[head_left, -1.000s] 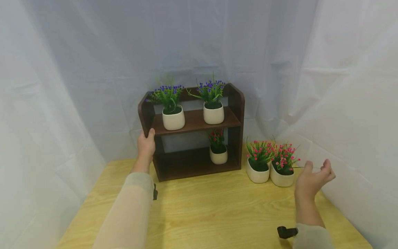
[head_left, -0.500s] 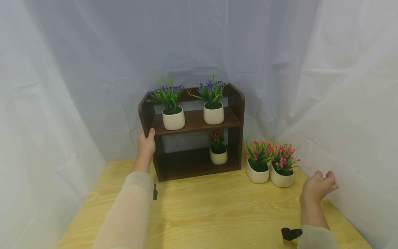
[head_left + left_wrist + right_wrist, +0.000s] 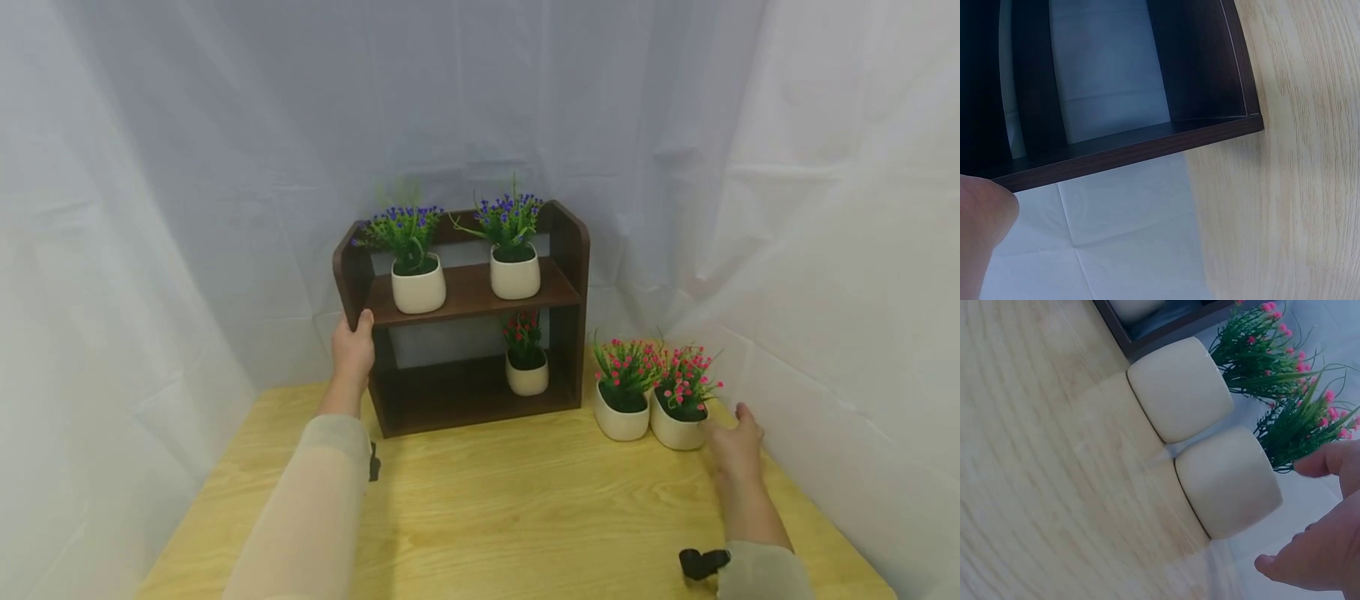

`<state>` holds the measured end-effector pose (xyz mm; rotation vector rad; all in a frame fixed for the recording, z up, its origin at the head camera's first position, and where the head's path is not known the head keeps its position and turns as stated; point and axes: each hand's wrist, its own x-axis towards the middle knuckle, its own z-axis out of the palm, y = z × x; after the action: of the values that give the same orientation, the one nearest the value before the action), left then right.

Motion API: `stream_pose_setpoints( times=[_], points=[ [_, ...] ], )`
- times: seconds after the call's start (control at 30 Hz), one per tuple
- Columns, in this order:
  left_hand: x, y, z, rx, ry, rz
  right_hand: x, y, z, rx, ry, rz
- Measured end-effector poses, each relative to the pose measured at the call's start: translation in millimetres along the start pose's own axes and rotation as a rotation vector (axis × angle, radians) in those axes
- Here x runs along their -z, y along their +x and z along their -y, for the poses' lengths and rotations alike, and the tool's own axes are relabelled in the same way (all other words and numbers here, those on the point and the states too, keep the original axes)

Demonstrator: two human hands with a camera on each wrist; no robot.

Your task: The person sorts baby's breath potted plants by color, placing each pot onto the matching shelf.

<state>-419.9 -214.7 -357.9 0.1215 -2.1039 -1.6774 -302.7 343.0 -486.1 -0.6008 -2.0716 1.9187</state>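
My left hand [image 3: 352, 354] grips the left side panel of a dark brown two-tier wooden shelf [image 3: 461, 315]; in the left wrist view only the thumb [image 3: 988, 206] shows, against the panel's front edge. At the right, my right hand [image 3: 737, 446] is beside the rightmost white pot of pink flowers [image 3: 678, 425]. Its thumb and fingers are spread apart by the pot's rim in the right wrist view, with nothing held; whether they touch the pot I cannot tell. A second white pot of pink flowers [image 3: 622, 415] stands close against that pot's left side.
Two white pots with purple flowers, the left one [image 3: 418, 287] and the right one [image 3: 515, 273], stand on the upper tier. A pot with red flowers [image 3: 527, 372] sits at the lower tier's right. White sheeting [image 3: 840, 275] surrounds the wooden table [image 3: 510, 508].
My right hand first drew back from the flowers and lowered, then moved left to the rightmost pot. The left hand, the shelf and the pots have stayed in place.
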Motion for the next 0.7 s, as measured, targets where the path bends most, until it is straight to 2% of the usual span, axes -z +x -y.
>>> stream_pose_setpoints(
  times=[0.1,0.2,0.53,0.7],
  points=[
    [-0.2,0.4,-0.4,-0.005,0.000,-0.004,-3,3,-1,0.024,-0.067,0.087],
    [-0.4,0.8,-0.4,-0.006,-0.001,-0.007,-7,5,-3,0.062,-0.107,0.122],
    [-0.3,2.2,0.0,0.006,0.012,-0.007,-24,13,-13,0.103,-0.120,0.065],
    [0.5,2.5,-0.2,0.018,0.004,0.008,-26,15,-16,0.131,-0.216,0.058]
  ],
)
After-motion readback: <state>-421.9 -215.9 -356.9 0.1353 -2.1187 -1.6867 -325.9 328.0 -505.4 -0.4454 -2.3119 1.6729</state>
